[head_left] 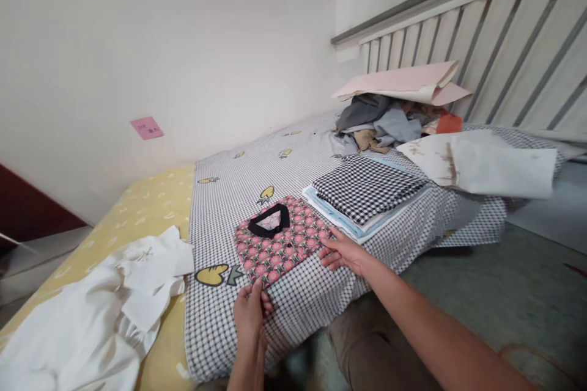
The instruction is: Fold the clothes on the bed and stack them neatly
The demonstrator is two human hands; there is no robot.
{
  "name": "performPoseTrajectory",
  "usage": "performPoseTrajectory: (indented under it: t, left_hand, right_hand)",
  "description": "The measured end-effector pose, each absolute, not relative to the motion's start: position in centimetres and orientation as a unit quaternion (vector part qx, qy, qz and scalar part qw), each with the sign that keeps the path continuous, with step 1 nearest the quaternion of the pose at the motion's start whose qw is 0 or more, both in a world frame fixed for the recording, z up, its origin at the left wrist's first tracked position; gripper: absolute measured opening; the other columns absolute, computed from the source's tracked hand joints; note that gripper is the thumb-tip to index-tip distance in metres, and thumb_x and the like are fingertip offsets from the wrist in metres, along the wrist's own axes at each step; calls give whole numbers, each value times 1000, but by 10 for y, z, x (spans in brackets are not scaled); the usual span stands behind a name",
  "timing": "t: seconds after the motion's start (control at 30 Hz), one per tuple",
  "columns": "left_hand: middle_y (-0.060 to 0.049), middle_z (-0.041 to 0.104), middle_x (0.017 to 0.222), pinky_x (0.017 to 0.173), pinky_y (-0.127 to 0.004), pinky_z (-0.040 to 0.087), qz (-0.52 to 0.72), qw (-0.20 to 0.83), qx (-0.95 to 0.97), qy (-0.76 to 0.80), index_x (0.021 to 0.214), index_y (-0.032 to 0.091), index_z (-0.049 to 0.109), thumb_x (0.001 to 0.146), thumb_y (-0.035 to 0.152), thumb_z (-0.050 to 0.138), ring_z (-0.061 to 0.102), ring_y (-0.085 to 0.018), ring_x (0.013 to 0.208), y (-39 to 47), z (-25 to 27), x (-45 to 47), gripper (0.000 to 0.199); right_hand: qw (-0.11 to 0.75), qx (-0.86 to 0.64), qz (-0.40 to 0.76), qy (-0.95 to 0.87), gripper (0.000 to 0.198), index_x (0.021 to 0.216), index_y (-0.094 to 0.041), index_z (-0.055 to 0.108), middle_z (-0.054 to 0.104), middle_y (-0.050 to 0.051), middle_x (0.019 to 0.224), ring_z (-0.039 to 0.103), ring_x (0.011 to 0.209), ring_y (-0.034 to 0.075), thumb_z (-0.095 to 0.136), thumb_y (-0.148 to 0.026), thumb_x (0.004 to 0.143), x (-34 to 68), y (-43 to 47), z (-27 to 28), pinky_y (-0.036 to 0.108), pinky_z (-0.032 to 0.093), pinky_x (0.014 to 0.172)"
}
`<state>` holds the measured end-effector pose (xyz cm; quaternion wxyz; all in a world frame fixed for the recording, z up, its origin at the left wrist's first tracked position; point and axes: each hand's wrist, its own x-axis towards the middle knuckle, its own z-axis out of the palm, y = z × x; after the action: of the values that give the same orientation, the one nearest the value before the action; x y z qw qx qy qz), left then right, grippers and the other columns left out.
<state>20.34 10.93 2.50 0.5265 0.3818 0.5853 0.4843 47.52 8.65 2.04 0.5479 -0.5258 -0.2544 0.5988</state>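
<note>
A folded shirt [298, 229] with a pink floral print and a black collar lies flat on the checked bed cover [229, 165], its collar facing up. My left hand [250, 311] pinches the shirt's near left corner, thumb on top and fingers curled beneath. At the near right corner, my right hand [342, 252] grips the edge between thumb and fingers. Just right of the shirt sits a neat stack of folded clothes [367, 186], with a black-and-white checked piece on top and light blue and white layers below.
A crumpled white garment [92, 317] lies on the yellow cloth [156, 195] at left. Toward the back right are a heap of loose clothes [380, 119], a pink sheet [398, 82] and a stained white piece [486, 162]. A slatted railing [477, 43] borders the right; a wall stands behind.
</note>
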Motion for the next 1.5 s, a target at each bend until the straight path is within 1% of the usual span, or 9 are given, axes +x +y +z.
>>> performPoseTrajectory:
  t: [0.07, 0.23, 0.33, 0.53, 0.73, 0.97, 1.1, 1.27, 1.5]
  left_hand:
    - [7, 53, 46, 37, -21, 32, 487, 519, 380, 591, 68, 23, 47, 51, 66, 80, 48, -10, 36, 110, 24, 204, 58]
    - [4, 59, 50, 38, -21, 35, 463, 518, 394, 602, 71, 22, 48, 56, 62, 79, 52, -12, 38, 111, 24, 202, 53]
    - [1, 63, 53, 39, -22, 38, 441, 523, 408, 605, 75, 22, 49, 62, 59, 76, 56, -14, 40, 111, 26, 201, 48]
    - [3, 62, 51, 37, -23, 38, 447, 522, 393, 611, 84, 24, 48, 70, 52, 70, 54, -15, 36, 109, 31, 205, 39]
    - [3, 63, 49, 36, -23, 36, 449, 524, 398, 604, 84, 25, 46, 68, 52, 70, 54, -16, 36, 109, 30, 206, 40]
    - [3, 62, 49, 37, -25, 37, 444, 510, 416, 608, 79, 25, 46, 65, 62, 70, 55, -17, 37, 112, 23, 203, 47]
    - [5, 59, 46, 37, -24, 37, 442, 489, 411, 630, 76, 25, 45, 68, 58, 67, 52, -16, 35, 113, 23, 206, 40]
    - [7, 53, 42, 36, -25, 35, 474, 451, 396, 644, 74, 27, 43, 72, 52, 62, 50, -16, 34, 111, 24, 210, 31]
    - [8, 46, 37, 38, -26, 32, 476, 391, 429, 661, 62, 28, 39, 68, 60, 63, 44, -15, 32, 99, 22, 202, 40]
  right_hand:
    - [549, -533, 587, -265, 66, 146, -25, 36, 73, 1, 69, 75, 61, 22, 69, -38, 90, 475, 87, 18, 23, 53, 47]
    - [567, -541, 566, -258, 62, 141, -27, 42, 69, -3, 64, 74, 61, 20, 70, -40, 87, 474, 88, 13, 21, 52, 47]
    - [566, -545, 561, -262, 63, 143, -26, 41, 69, -3, 62, 74, 59, 20, 69, -37, 87, 472, 88, 16, 20, 51, 45]
    - [534, -557, 544, -330, 70, 154, -29, 35, 67, -5, 57, 71, 52, 19, 61, -25, 88, 466, 88, 28, 18, 45, 40]
    - [486, -626, 450, -412, 39, 130, -27, 55, 64, -8, 56, 67, 48, 14, 55, -21, 91, 464, 95, 31, 16, 42, 39]
    - [453, -695, 396, -394, 20, 115, -22, 54, 56, -9, 44, 61, 38, 16, 56, -32, 97, 471, 104, 28, 18, 38, 35]
    - [429, -724, 382, -382, 9, 104, -22, 54, 57, -8, 45, 62, 39, 16, 51, -30, 100, 470, 106, 30, 20, 40, 37]
    - [402, -757, 345, -382, 16, 95, -23, 55, 59, -6, 49, 64, 44, 17, 46, -33, 100, 467, 101, 34, 22, 42, 41]
    - [353, -801, 251, -413, 27, 87, -22, 61, 56, -5, 45, 62, 46, 17, 46, -40, 100, 467, 87, 40, 26, 36, 54]
